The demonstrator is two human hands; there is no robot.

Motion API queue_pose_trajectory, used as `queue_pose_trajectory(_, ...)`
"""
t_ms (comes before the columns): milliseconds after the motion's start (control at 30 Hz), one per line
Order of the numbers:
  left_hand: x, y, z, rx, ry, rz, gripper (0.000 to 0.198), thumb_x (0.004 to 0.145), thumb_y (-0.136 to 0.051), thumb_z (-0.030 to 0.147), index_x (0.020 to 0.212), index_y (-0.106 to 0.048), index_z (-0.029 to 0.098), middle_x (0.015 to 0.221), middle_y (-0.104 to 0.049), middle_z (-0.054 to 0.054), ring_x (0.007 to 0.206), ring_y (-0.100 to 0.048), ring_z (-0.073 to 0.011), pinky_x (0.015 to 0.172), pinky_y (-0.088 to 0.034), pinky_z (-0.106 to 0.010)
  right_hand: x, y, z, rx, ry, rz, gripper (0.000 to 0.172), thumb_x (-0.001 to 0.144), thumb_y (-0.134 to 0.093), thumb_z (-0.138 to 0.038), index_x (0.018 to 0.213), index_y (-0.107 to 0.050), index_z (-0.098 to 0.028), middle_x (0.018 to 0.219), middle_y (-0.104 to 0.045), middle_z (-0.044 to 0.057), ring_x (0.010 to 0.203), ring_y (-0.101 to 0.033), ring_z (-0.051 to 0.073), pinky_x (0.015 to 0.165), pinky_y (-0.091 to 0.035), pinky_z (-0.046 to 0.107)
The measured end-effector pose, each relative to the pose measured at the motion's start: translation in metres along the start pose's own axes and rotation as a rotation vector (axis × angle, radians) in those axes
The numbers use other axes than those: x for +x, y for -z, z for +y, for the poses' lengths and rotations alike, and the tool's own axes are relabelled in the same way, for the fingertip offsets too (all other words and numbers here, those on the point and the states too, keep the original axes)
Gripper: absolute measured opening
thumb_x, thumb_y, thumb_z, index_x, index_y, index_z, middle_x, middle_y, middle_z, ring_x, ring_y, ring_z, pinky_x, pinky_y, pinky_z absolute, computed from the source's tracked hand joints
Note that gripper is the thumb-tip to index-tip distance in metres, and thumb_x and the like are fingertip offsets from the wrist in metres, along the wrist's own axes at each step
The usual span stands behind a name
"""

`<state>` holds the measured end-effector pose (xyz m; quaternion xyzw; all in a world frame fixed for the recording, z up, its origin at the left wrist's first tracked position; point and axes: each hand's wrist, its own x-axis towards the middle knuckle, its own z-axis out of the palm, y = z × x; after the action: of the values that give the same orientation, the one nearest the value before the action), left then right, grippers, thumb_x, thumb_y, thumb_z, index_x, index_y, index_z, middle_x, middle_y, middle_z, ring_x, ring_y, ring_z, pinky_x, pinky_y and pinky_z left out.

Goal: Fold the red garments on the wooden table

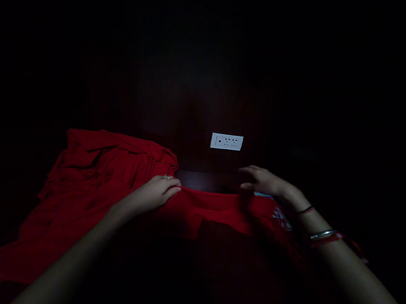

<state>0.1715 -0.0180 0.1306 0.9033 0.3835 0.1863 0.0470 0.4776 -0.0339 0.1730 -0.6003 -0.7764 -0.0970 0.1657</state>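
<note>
A large red cloth point(88, 197), perhaps a garment, lies bunched on the left and stretches across toward the right. My left hand point(156, 191), with a ring on one finger, pinches its upper edge near the middle. From there the edge runs fairly straight to the right. My right hand point(264, 181) is raised just above the right part of that edge, thumb and fingers apart, with nothing visible between them. A pale pattern shows on the cloth below my right wrist. Darkness hides the lower part of the cloth.
A white socket plate point(227, 141) is set in the dark surface behind the cloth. A strip of dark tabletop point(199, 180) shows between my hands. A small light-blue thing point(262, 195) lies by my right hand. The surroundings are too dark to make out.
</note>
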Motion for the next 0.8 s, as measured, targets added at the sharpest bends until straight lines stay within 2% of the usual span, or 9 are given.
queue_pose_trajectory(33,0.001,-0.004,0.003,0.013,-0.029,-0.017,0.031,0.086,-0.029,0.029,0.081,-0.057,0.017,0.083,-0.060,-0.003,0.081,-0.053,-0.0140,0.077,-0.038,-0.024,-0.001,-0.016,-0.021,0.101,0.154,-0.089,0.047,0.062,-0.069,-0.027,0.107,-0.058,-0.019,0.104,-0.060,0.009,0.092,-0.055,0.017,0.079,-0.042,0.030)
queue_pose_trajectory(100,0.003,-0.011,0.008,0.041,-0.069,-0.045,0.031,0.086,-0.029,0.028,0.082,-0.058,0.018,0.084,-0.059,-0.003,0.081,-0.053,-0.0140,0.078,-0.037,-0.024,-0.002,-0.043,-0.059,0.257,0.338,-0.194,0.053,0.071,-0.060,-0.037,0.118,-0.049,-0.016,0.118,-0.052,0.010,0.103,-0.049,0.018,0.084,-0.039,0.029)
queue_pose_trajectory(167,0.003,-0.013,0.009,0.064,-0.073,-0.057,0.030,0.087,-0.029,0.028,0.085,-0.058,0.018,0.085,-0.059,-0.003,0.082,-0.053,-0.0141,0.078,-0.038,-0.025,-0.001,-0.062,-0.086,0.332,0.384,-0.239,0.043,0.077,-0.053,-0.039,0.112,-0.053,-0.015,0.109,-0.057,0.009,0.095,-0.053,0.017,0.080,-0.040,0.027)
queue_pose_trajectory(233,0.002,-0.011,0.008,0.087,-0.047,-0.054,0.031,0.086,-0.029,0.029,0.086,-0.058,0.018,0.086,-0.060,-0.003,0.083,-0.053,-0.0146,0.078,-0.038,-0.025,0.002,-0.070,-0.097,0.337,0.352,-0.251,0.030,0.082,-0.046,-0.036,0.097,-0.061,-0.014,0.089,-0.063,0.006,0.078,-0.055,0.014,0.070,-0.039,0.024)
queue_pose_trajectory(300,0.000,-0.006,0.005,0.098,-0.012,-0.042,0.031,0.086,-0.030,0.031,0.086,-0.058,0.018,0.086,-0.060,-0.004,0.083,-0.054,-0.0153,0.077,-0.038,-0.026,0.005,-0.071,-0.094,0.321,0.307,-0.237,0.027,0.085,-0.041,-0.031,0.086,-0.063,-0.014,0.074,-0.062,0.004,0.065,-0.053,0.011,0.063,-0.037,0.022)
queue_pose_trajectory(400,-0.002,0.000,0.001,0.077,0.022,-0.025,0.032,0.085,-0.032,0.035,0.086,-0.059,0.019,0.086,-0.062,-0.003,0.082,-0.055,-0.0158,0.076,-0.038,-0.026,0.008,-0.067,-0.075,0.327,0.259,-0.209,0.025,0.084,-0.042,-0.027,0.083,-0.063,-0.014,0.068,-0.060,0.002,0.059,-0.049,0.010,0.058,-0.034,0.020)
queue_pose_trajectory(600,-0.001,0.005,0.002,0.002,0.085,-0.027,0.035,0.084,-0.032,0.039,0.084,-0.061,0.020,0.085,-0.064,-0.003,0.081,-0.056,-0.0160,0.075,-0.039,-0.025,0.011,-0.055,-0.043,0.433,0.211,-0.332,0.021,0.077,-0.047,-0.025,0.079,-0.063,-0.012,0.065,-0.058,0.001,0.059,-0.048,0.010,0.056,-0.036,0.020)
queue_pose_trajectory(700,-0.004,0.008,-0.001,-0.082,0.104,-0.084,0.034,0.080,-0.039,0.044,0.090,-0.061,0.020,0.091,-0.063,-0.002,0.087,-0.055,-0.0171,0.076,-0.039,-0.025,0.018,-0.030,-0.033,0.467,0.173,-0.261,0.023,0.078,-0.045,-0.027,0.079,-0.062,-0.012,0.071,-0.059,0.002,0.065,-0.051,0.011,0.061,-0.038,0.022)
queue_pose_trajectory(800,-0.008,0.009,-0.011,-0.102,0.129,-0.118,0.036,0.073,-0.048,0.046,0.096,-0.059,0.020,0.096,-0.063,-0.002,0.090,-0.055,-0.0188,0.078,-0.040,-0.026,0.023,0.009,-0.019,0.420,0.080,-0.117,0.023,0.078,-0.045,-0.029,0.078,-0.061,-0.012,0.074,-0.060,0.004,0.069,-0.053,0.013,0.063,-0.040,0.023)
